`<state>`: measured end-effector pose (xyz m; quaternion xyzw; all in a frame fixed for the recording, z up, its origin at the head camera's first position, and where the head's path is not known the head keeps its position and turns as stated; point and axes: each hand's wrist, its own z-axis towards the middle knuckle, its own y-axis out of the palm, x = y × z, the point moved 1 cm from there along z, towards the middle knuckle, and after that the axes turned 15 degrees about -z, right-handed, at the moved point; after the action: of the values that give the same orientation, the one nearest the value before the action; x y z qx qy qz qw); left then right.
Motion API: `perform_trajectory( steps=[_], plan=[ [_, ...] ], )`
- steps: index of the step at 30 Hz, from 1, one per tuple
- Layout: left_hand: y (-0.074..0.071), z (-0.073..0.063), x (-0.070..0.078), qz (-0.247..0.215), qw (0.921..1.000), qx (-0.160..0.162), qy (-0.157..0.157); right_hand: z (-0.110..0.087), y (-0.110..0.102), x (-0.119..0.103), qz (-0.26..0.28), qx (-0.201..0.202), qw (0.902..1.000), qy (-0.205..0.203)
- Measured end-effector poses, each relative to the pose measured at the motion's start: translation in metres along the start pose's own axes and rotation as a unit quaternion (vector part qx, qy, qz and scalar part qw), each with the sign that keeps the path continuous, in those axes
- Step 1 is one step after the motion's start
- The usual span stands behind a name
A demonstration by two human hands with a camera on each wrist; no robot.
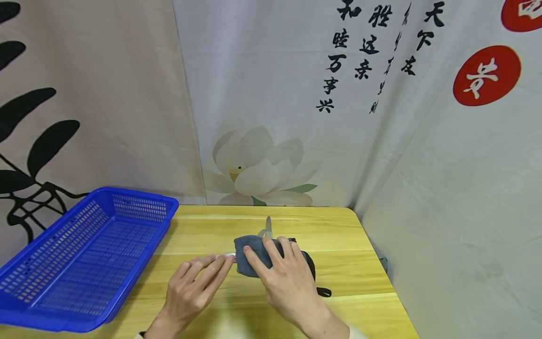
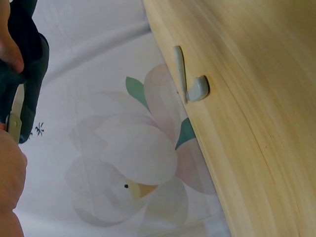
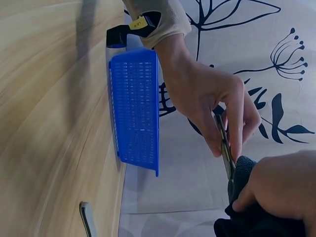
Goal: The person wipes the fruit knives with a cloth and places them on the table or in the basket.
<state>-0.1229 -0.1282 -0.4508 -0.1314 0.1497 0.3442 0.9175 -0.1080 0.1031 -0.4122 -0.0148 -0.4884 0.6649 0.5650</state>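
Note:
My left hand (image 1: 192,289) pinches a slim shiny metal tool (image 3: 224,145) with two layered arms between thumb and fingers. Its far end meets the opening of a dark blue-grey cloth pouch (image 1: 251,254), and part of it is hidden there. Over the pouch lies my right hand (image 1: 292,285), gripping it with fingers spread across the top and the thumb at its edge. A black strap loop (image 1: 324,292) sticks out at the pouch's right end. Just behind, a small V-shaped metal tool (image 2: 180,71) rests on the table, partly covered by the pouch in the head view.
A blue perforated plastic basket (image 1: 169,207) stands at the left of the wooden table (image 1: 338,235). Printed cloth curtains (image 1: 271,94) hang directly behind the table's back edge and along its right side.

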Motion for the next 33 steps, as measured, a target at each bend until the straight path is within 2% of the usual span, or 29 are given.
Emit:
perform_trajectory(
  steps=[17,24,28,33],
  plan=[
    [-0.002,-0.003,-0.005,0.008,0.9999,0.008,0.0,-0.017,0.01,0.023,-0.009,-0.032,0.9992,0.02],
    [-0.005,-0.012,-0.008,0.01,0.9996,-0.015,-0.021,-0.031,0.019,0.036,-0.001,-0.047,0.9975,0.053],
    [-0.007,-0.015,-0.008,0.011,0.9992,-0.025,-0.028,-0.034,0.02,0.04,0.009,-0.039,0.9964,0.074],
    [-0.007,-0.014,-0.007,0.012,0.9987,-0.042,-0.028,-0.024,0.012,0.029,0.01,-0.02,0.9982,0.055]
  ],
)
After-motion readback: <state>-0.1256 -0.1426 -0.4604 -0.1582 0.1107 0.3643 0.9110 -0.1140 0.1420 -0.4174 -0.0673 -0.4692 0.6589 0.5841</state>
